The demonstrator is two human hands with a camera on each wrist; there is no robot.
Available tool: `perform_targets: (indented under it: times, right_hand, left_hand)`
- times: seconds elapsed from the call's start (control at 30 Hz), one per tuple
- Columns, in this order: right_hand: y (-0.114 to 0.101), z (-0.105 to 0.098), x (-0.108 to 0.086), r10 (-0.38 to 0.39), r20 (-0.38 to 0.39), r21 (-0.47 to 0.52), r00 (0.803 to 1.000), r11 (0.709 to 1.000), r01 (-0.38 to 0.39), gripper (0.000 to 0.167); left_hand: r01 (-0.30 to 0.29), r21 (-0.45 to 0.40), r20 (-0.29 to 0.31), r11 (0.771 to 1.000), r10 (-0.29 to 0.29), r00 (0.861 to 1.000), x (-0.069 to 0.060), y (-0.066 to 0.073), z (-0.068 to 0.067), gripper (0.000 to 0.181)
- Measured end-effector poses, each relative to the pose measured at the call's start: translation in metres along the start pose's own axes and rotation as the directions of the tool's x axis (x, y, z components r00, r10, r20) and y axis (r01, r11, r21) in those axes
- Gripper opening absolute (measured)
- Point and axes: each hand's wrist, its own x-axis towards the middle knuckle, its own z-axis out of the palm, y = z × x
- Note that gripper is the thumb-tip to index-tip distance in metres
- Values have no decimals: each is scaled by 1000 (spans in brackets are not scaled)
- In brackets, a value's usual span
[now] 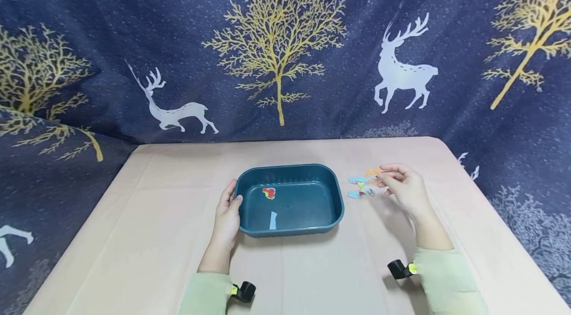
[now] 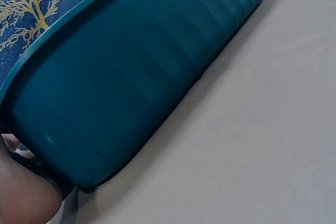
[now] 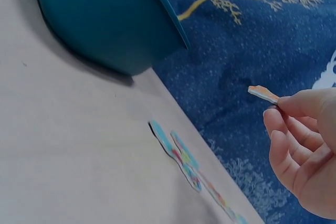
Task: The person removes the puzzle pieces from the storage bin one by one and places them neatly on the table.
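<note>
A dark teal plastic basin (image 1: 290,231) stands on the table, its side wall (image 2: 131,72) filling much of the left wrist view. My left hand (image 1: 228,218) grips its left end, thumb at the rim. Inside lie a red piece (image 1: 269,193) with a pale edge and a light blue strip (image 1: 273,221). To the right of the basin, my right hand (image 1: 409,190) pinches a thin flat orange piece (image 3: 263,94) between thumb and forefinger, raised off the table. Beneath and left of that hand lie several flat colourful pieces (image 3: 176,153), mostly light blue, close together; what they depict is unclear.
A pale cloth covers the table (image 1: 147,236). Behind it hangs a dark blue curtain (image 1: 312,107) printed with golden trees and white deer. Small black wrist devices (image 1: 245,291) sit by both green sleeves.
</note>
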Motion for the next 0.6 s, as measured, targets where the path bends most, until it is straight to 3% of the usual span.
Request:
perform_targets:
  times: [0.43,0.6]
  right_hand:
    - [20,-13,3,72,-33,5,997,997,-72,37]
    - [27,-17,4,122,-32,97,992,988,-118,27]
  left_hand:
    - [2,21,7,1000,-2,1000,-2,1,-1,51]
    - [5,20,6,1000,-5,1000,-1,1,0,51]
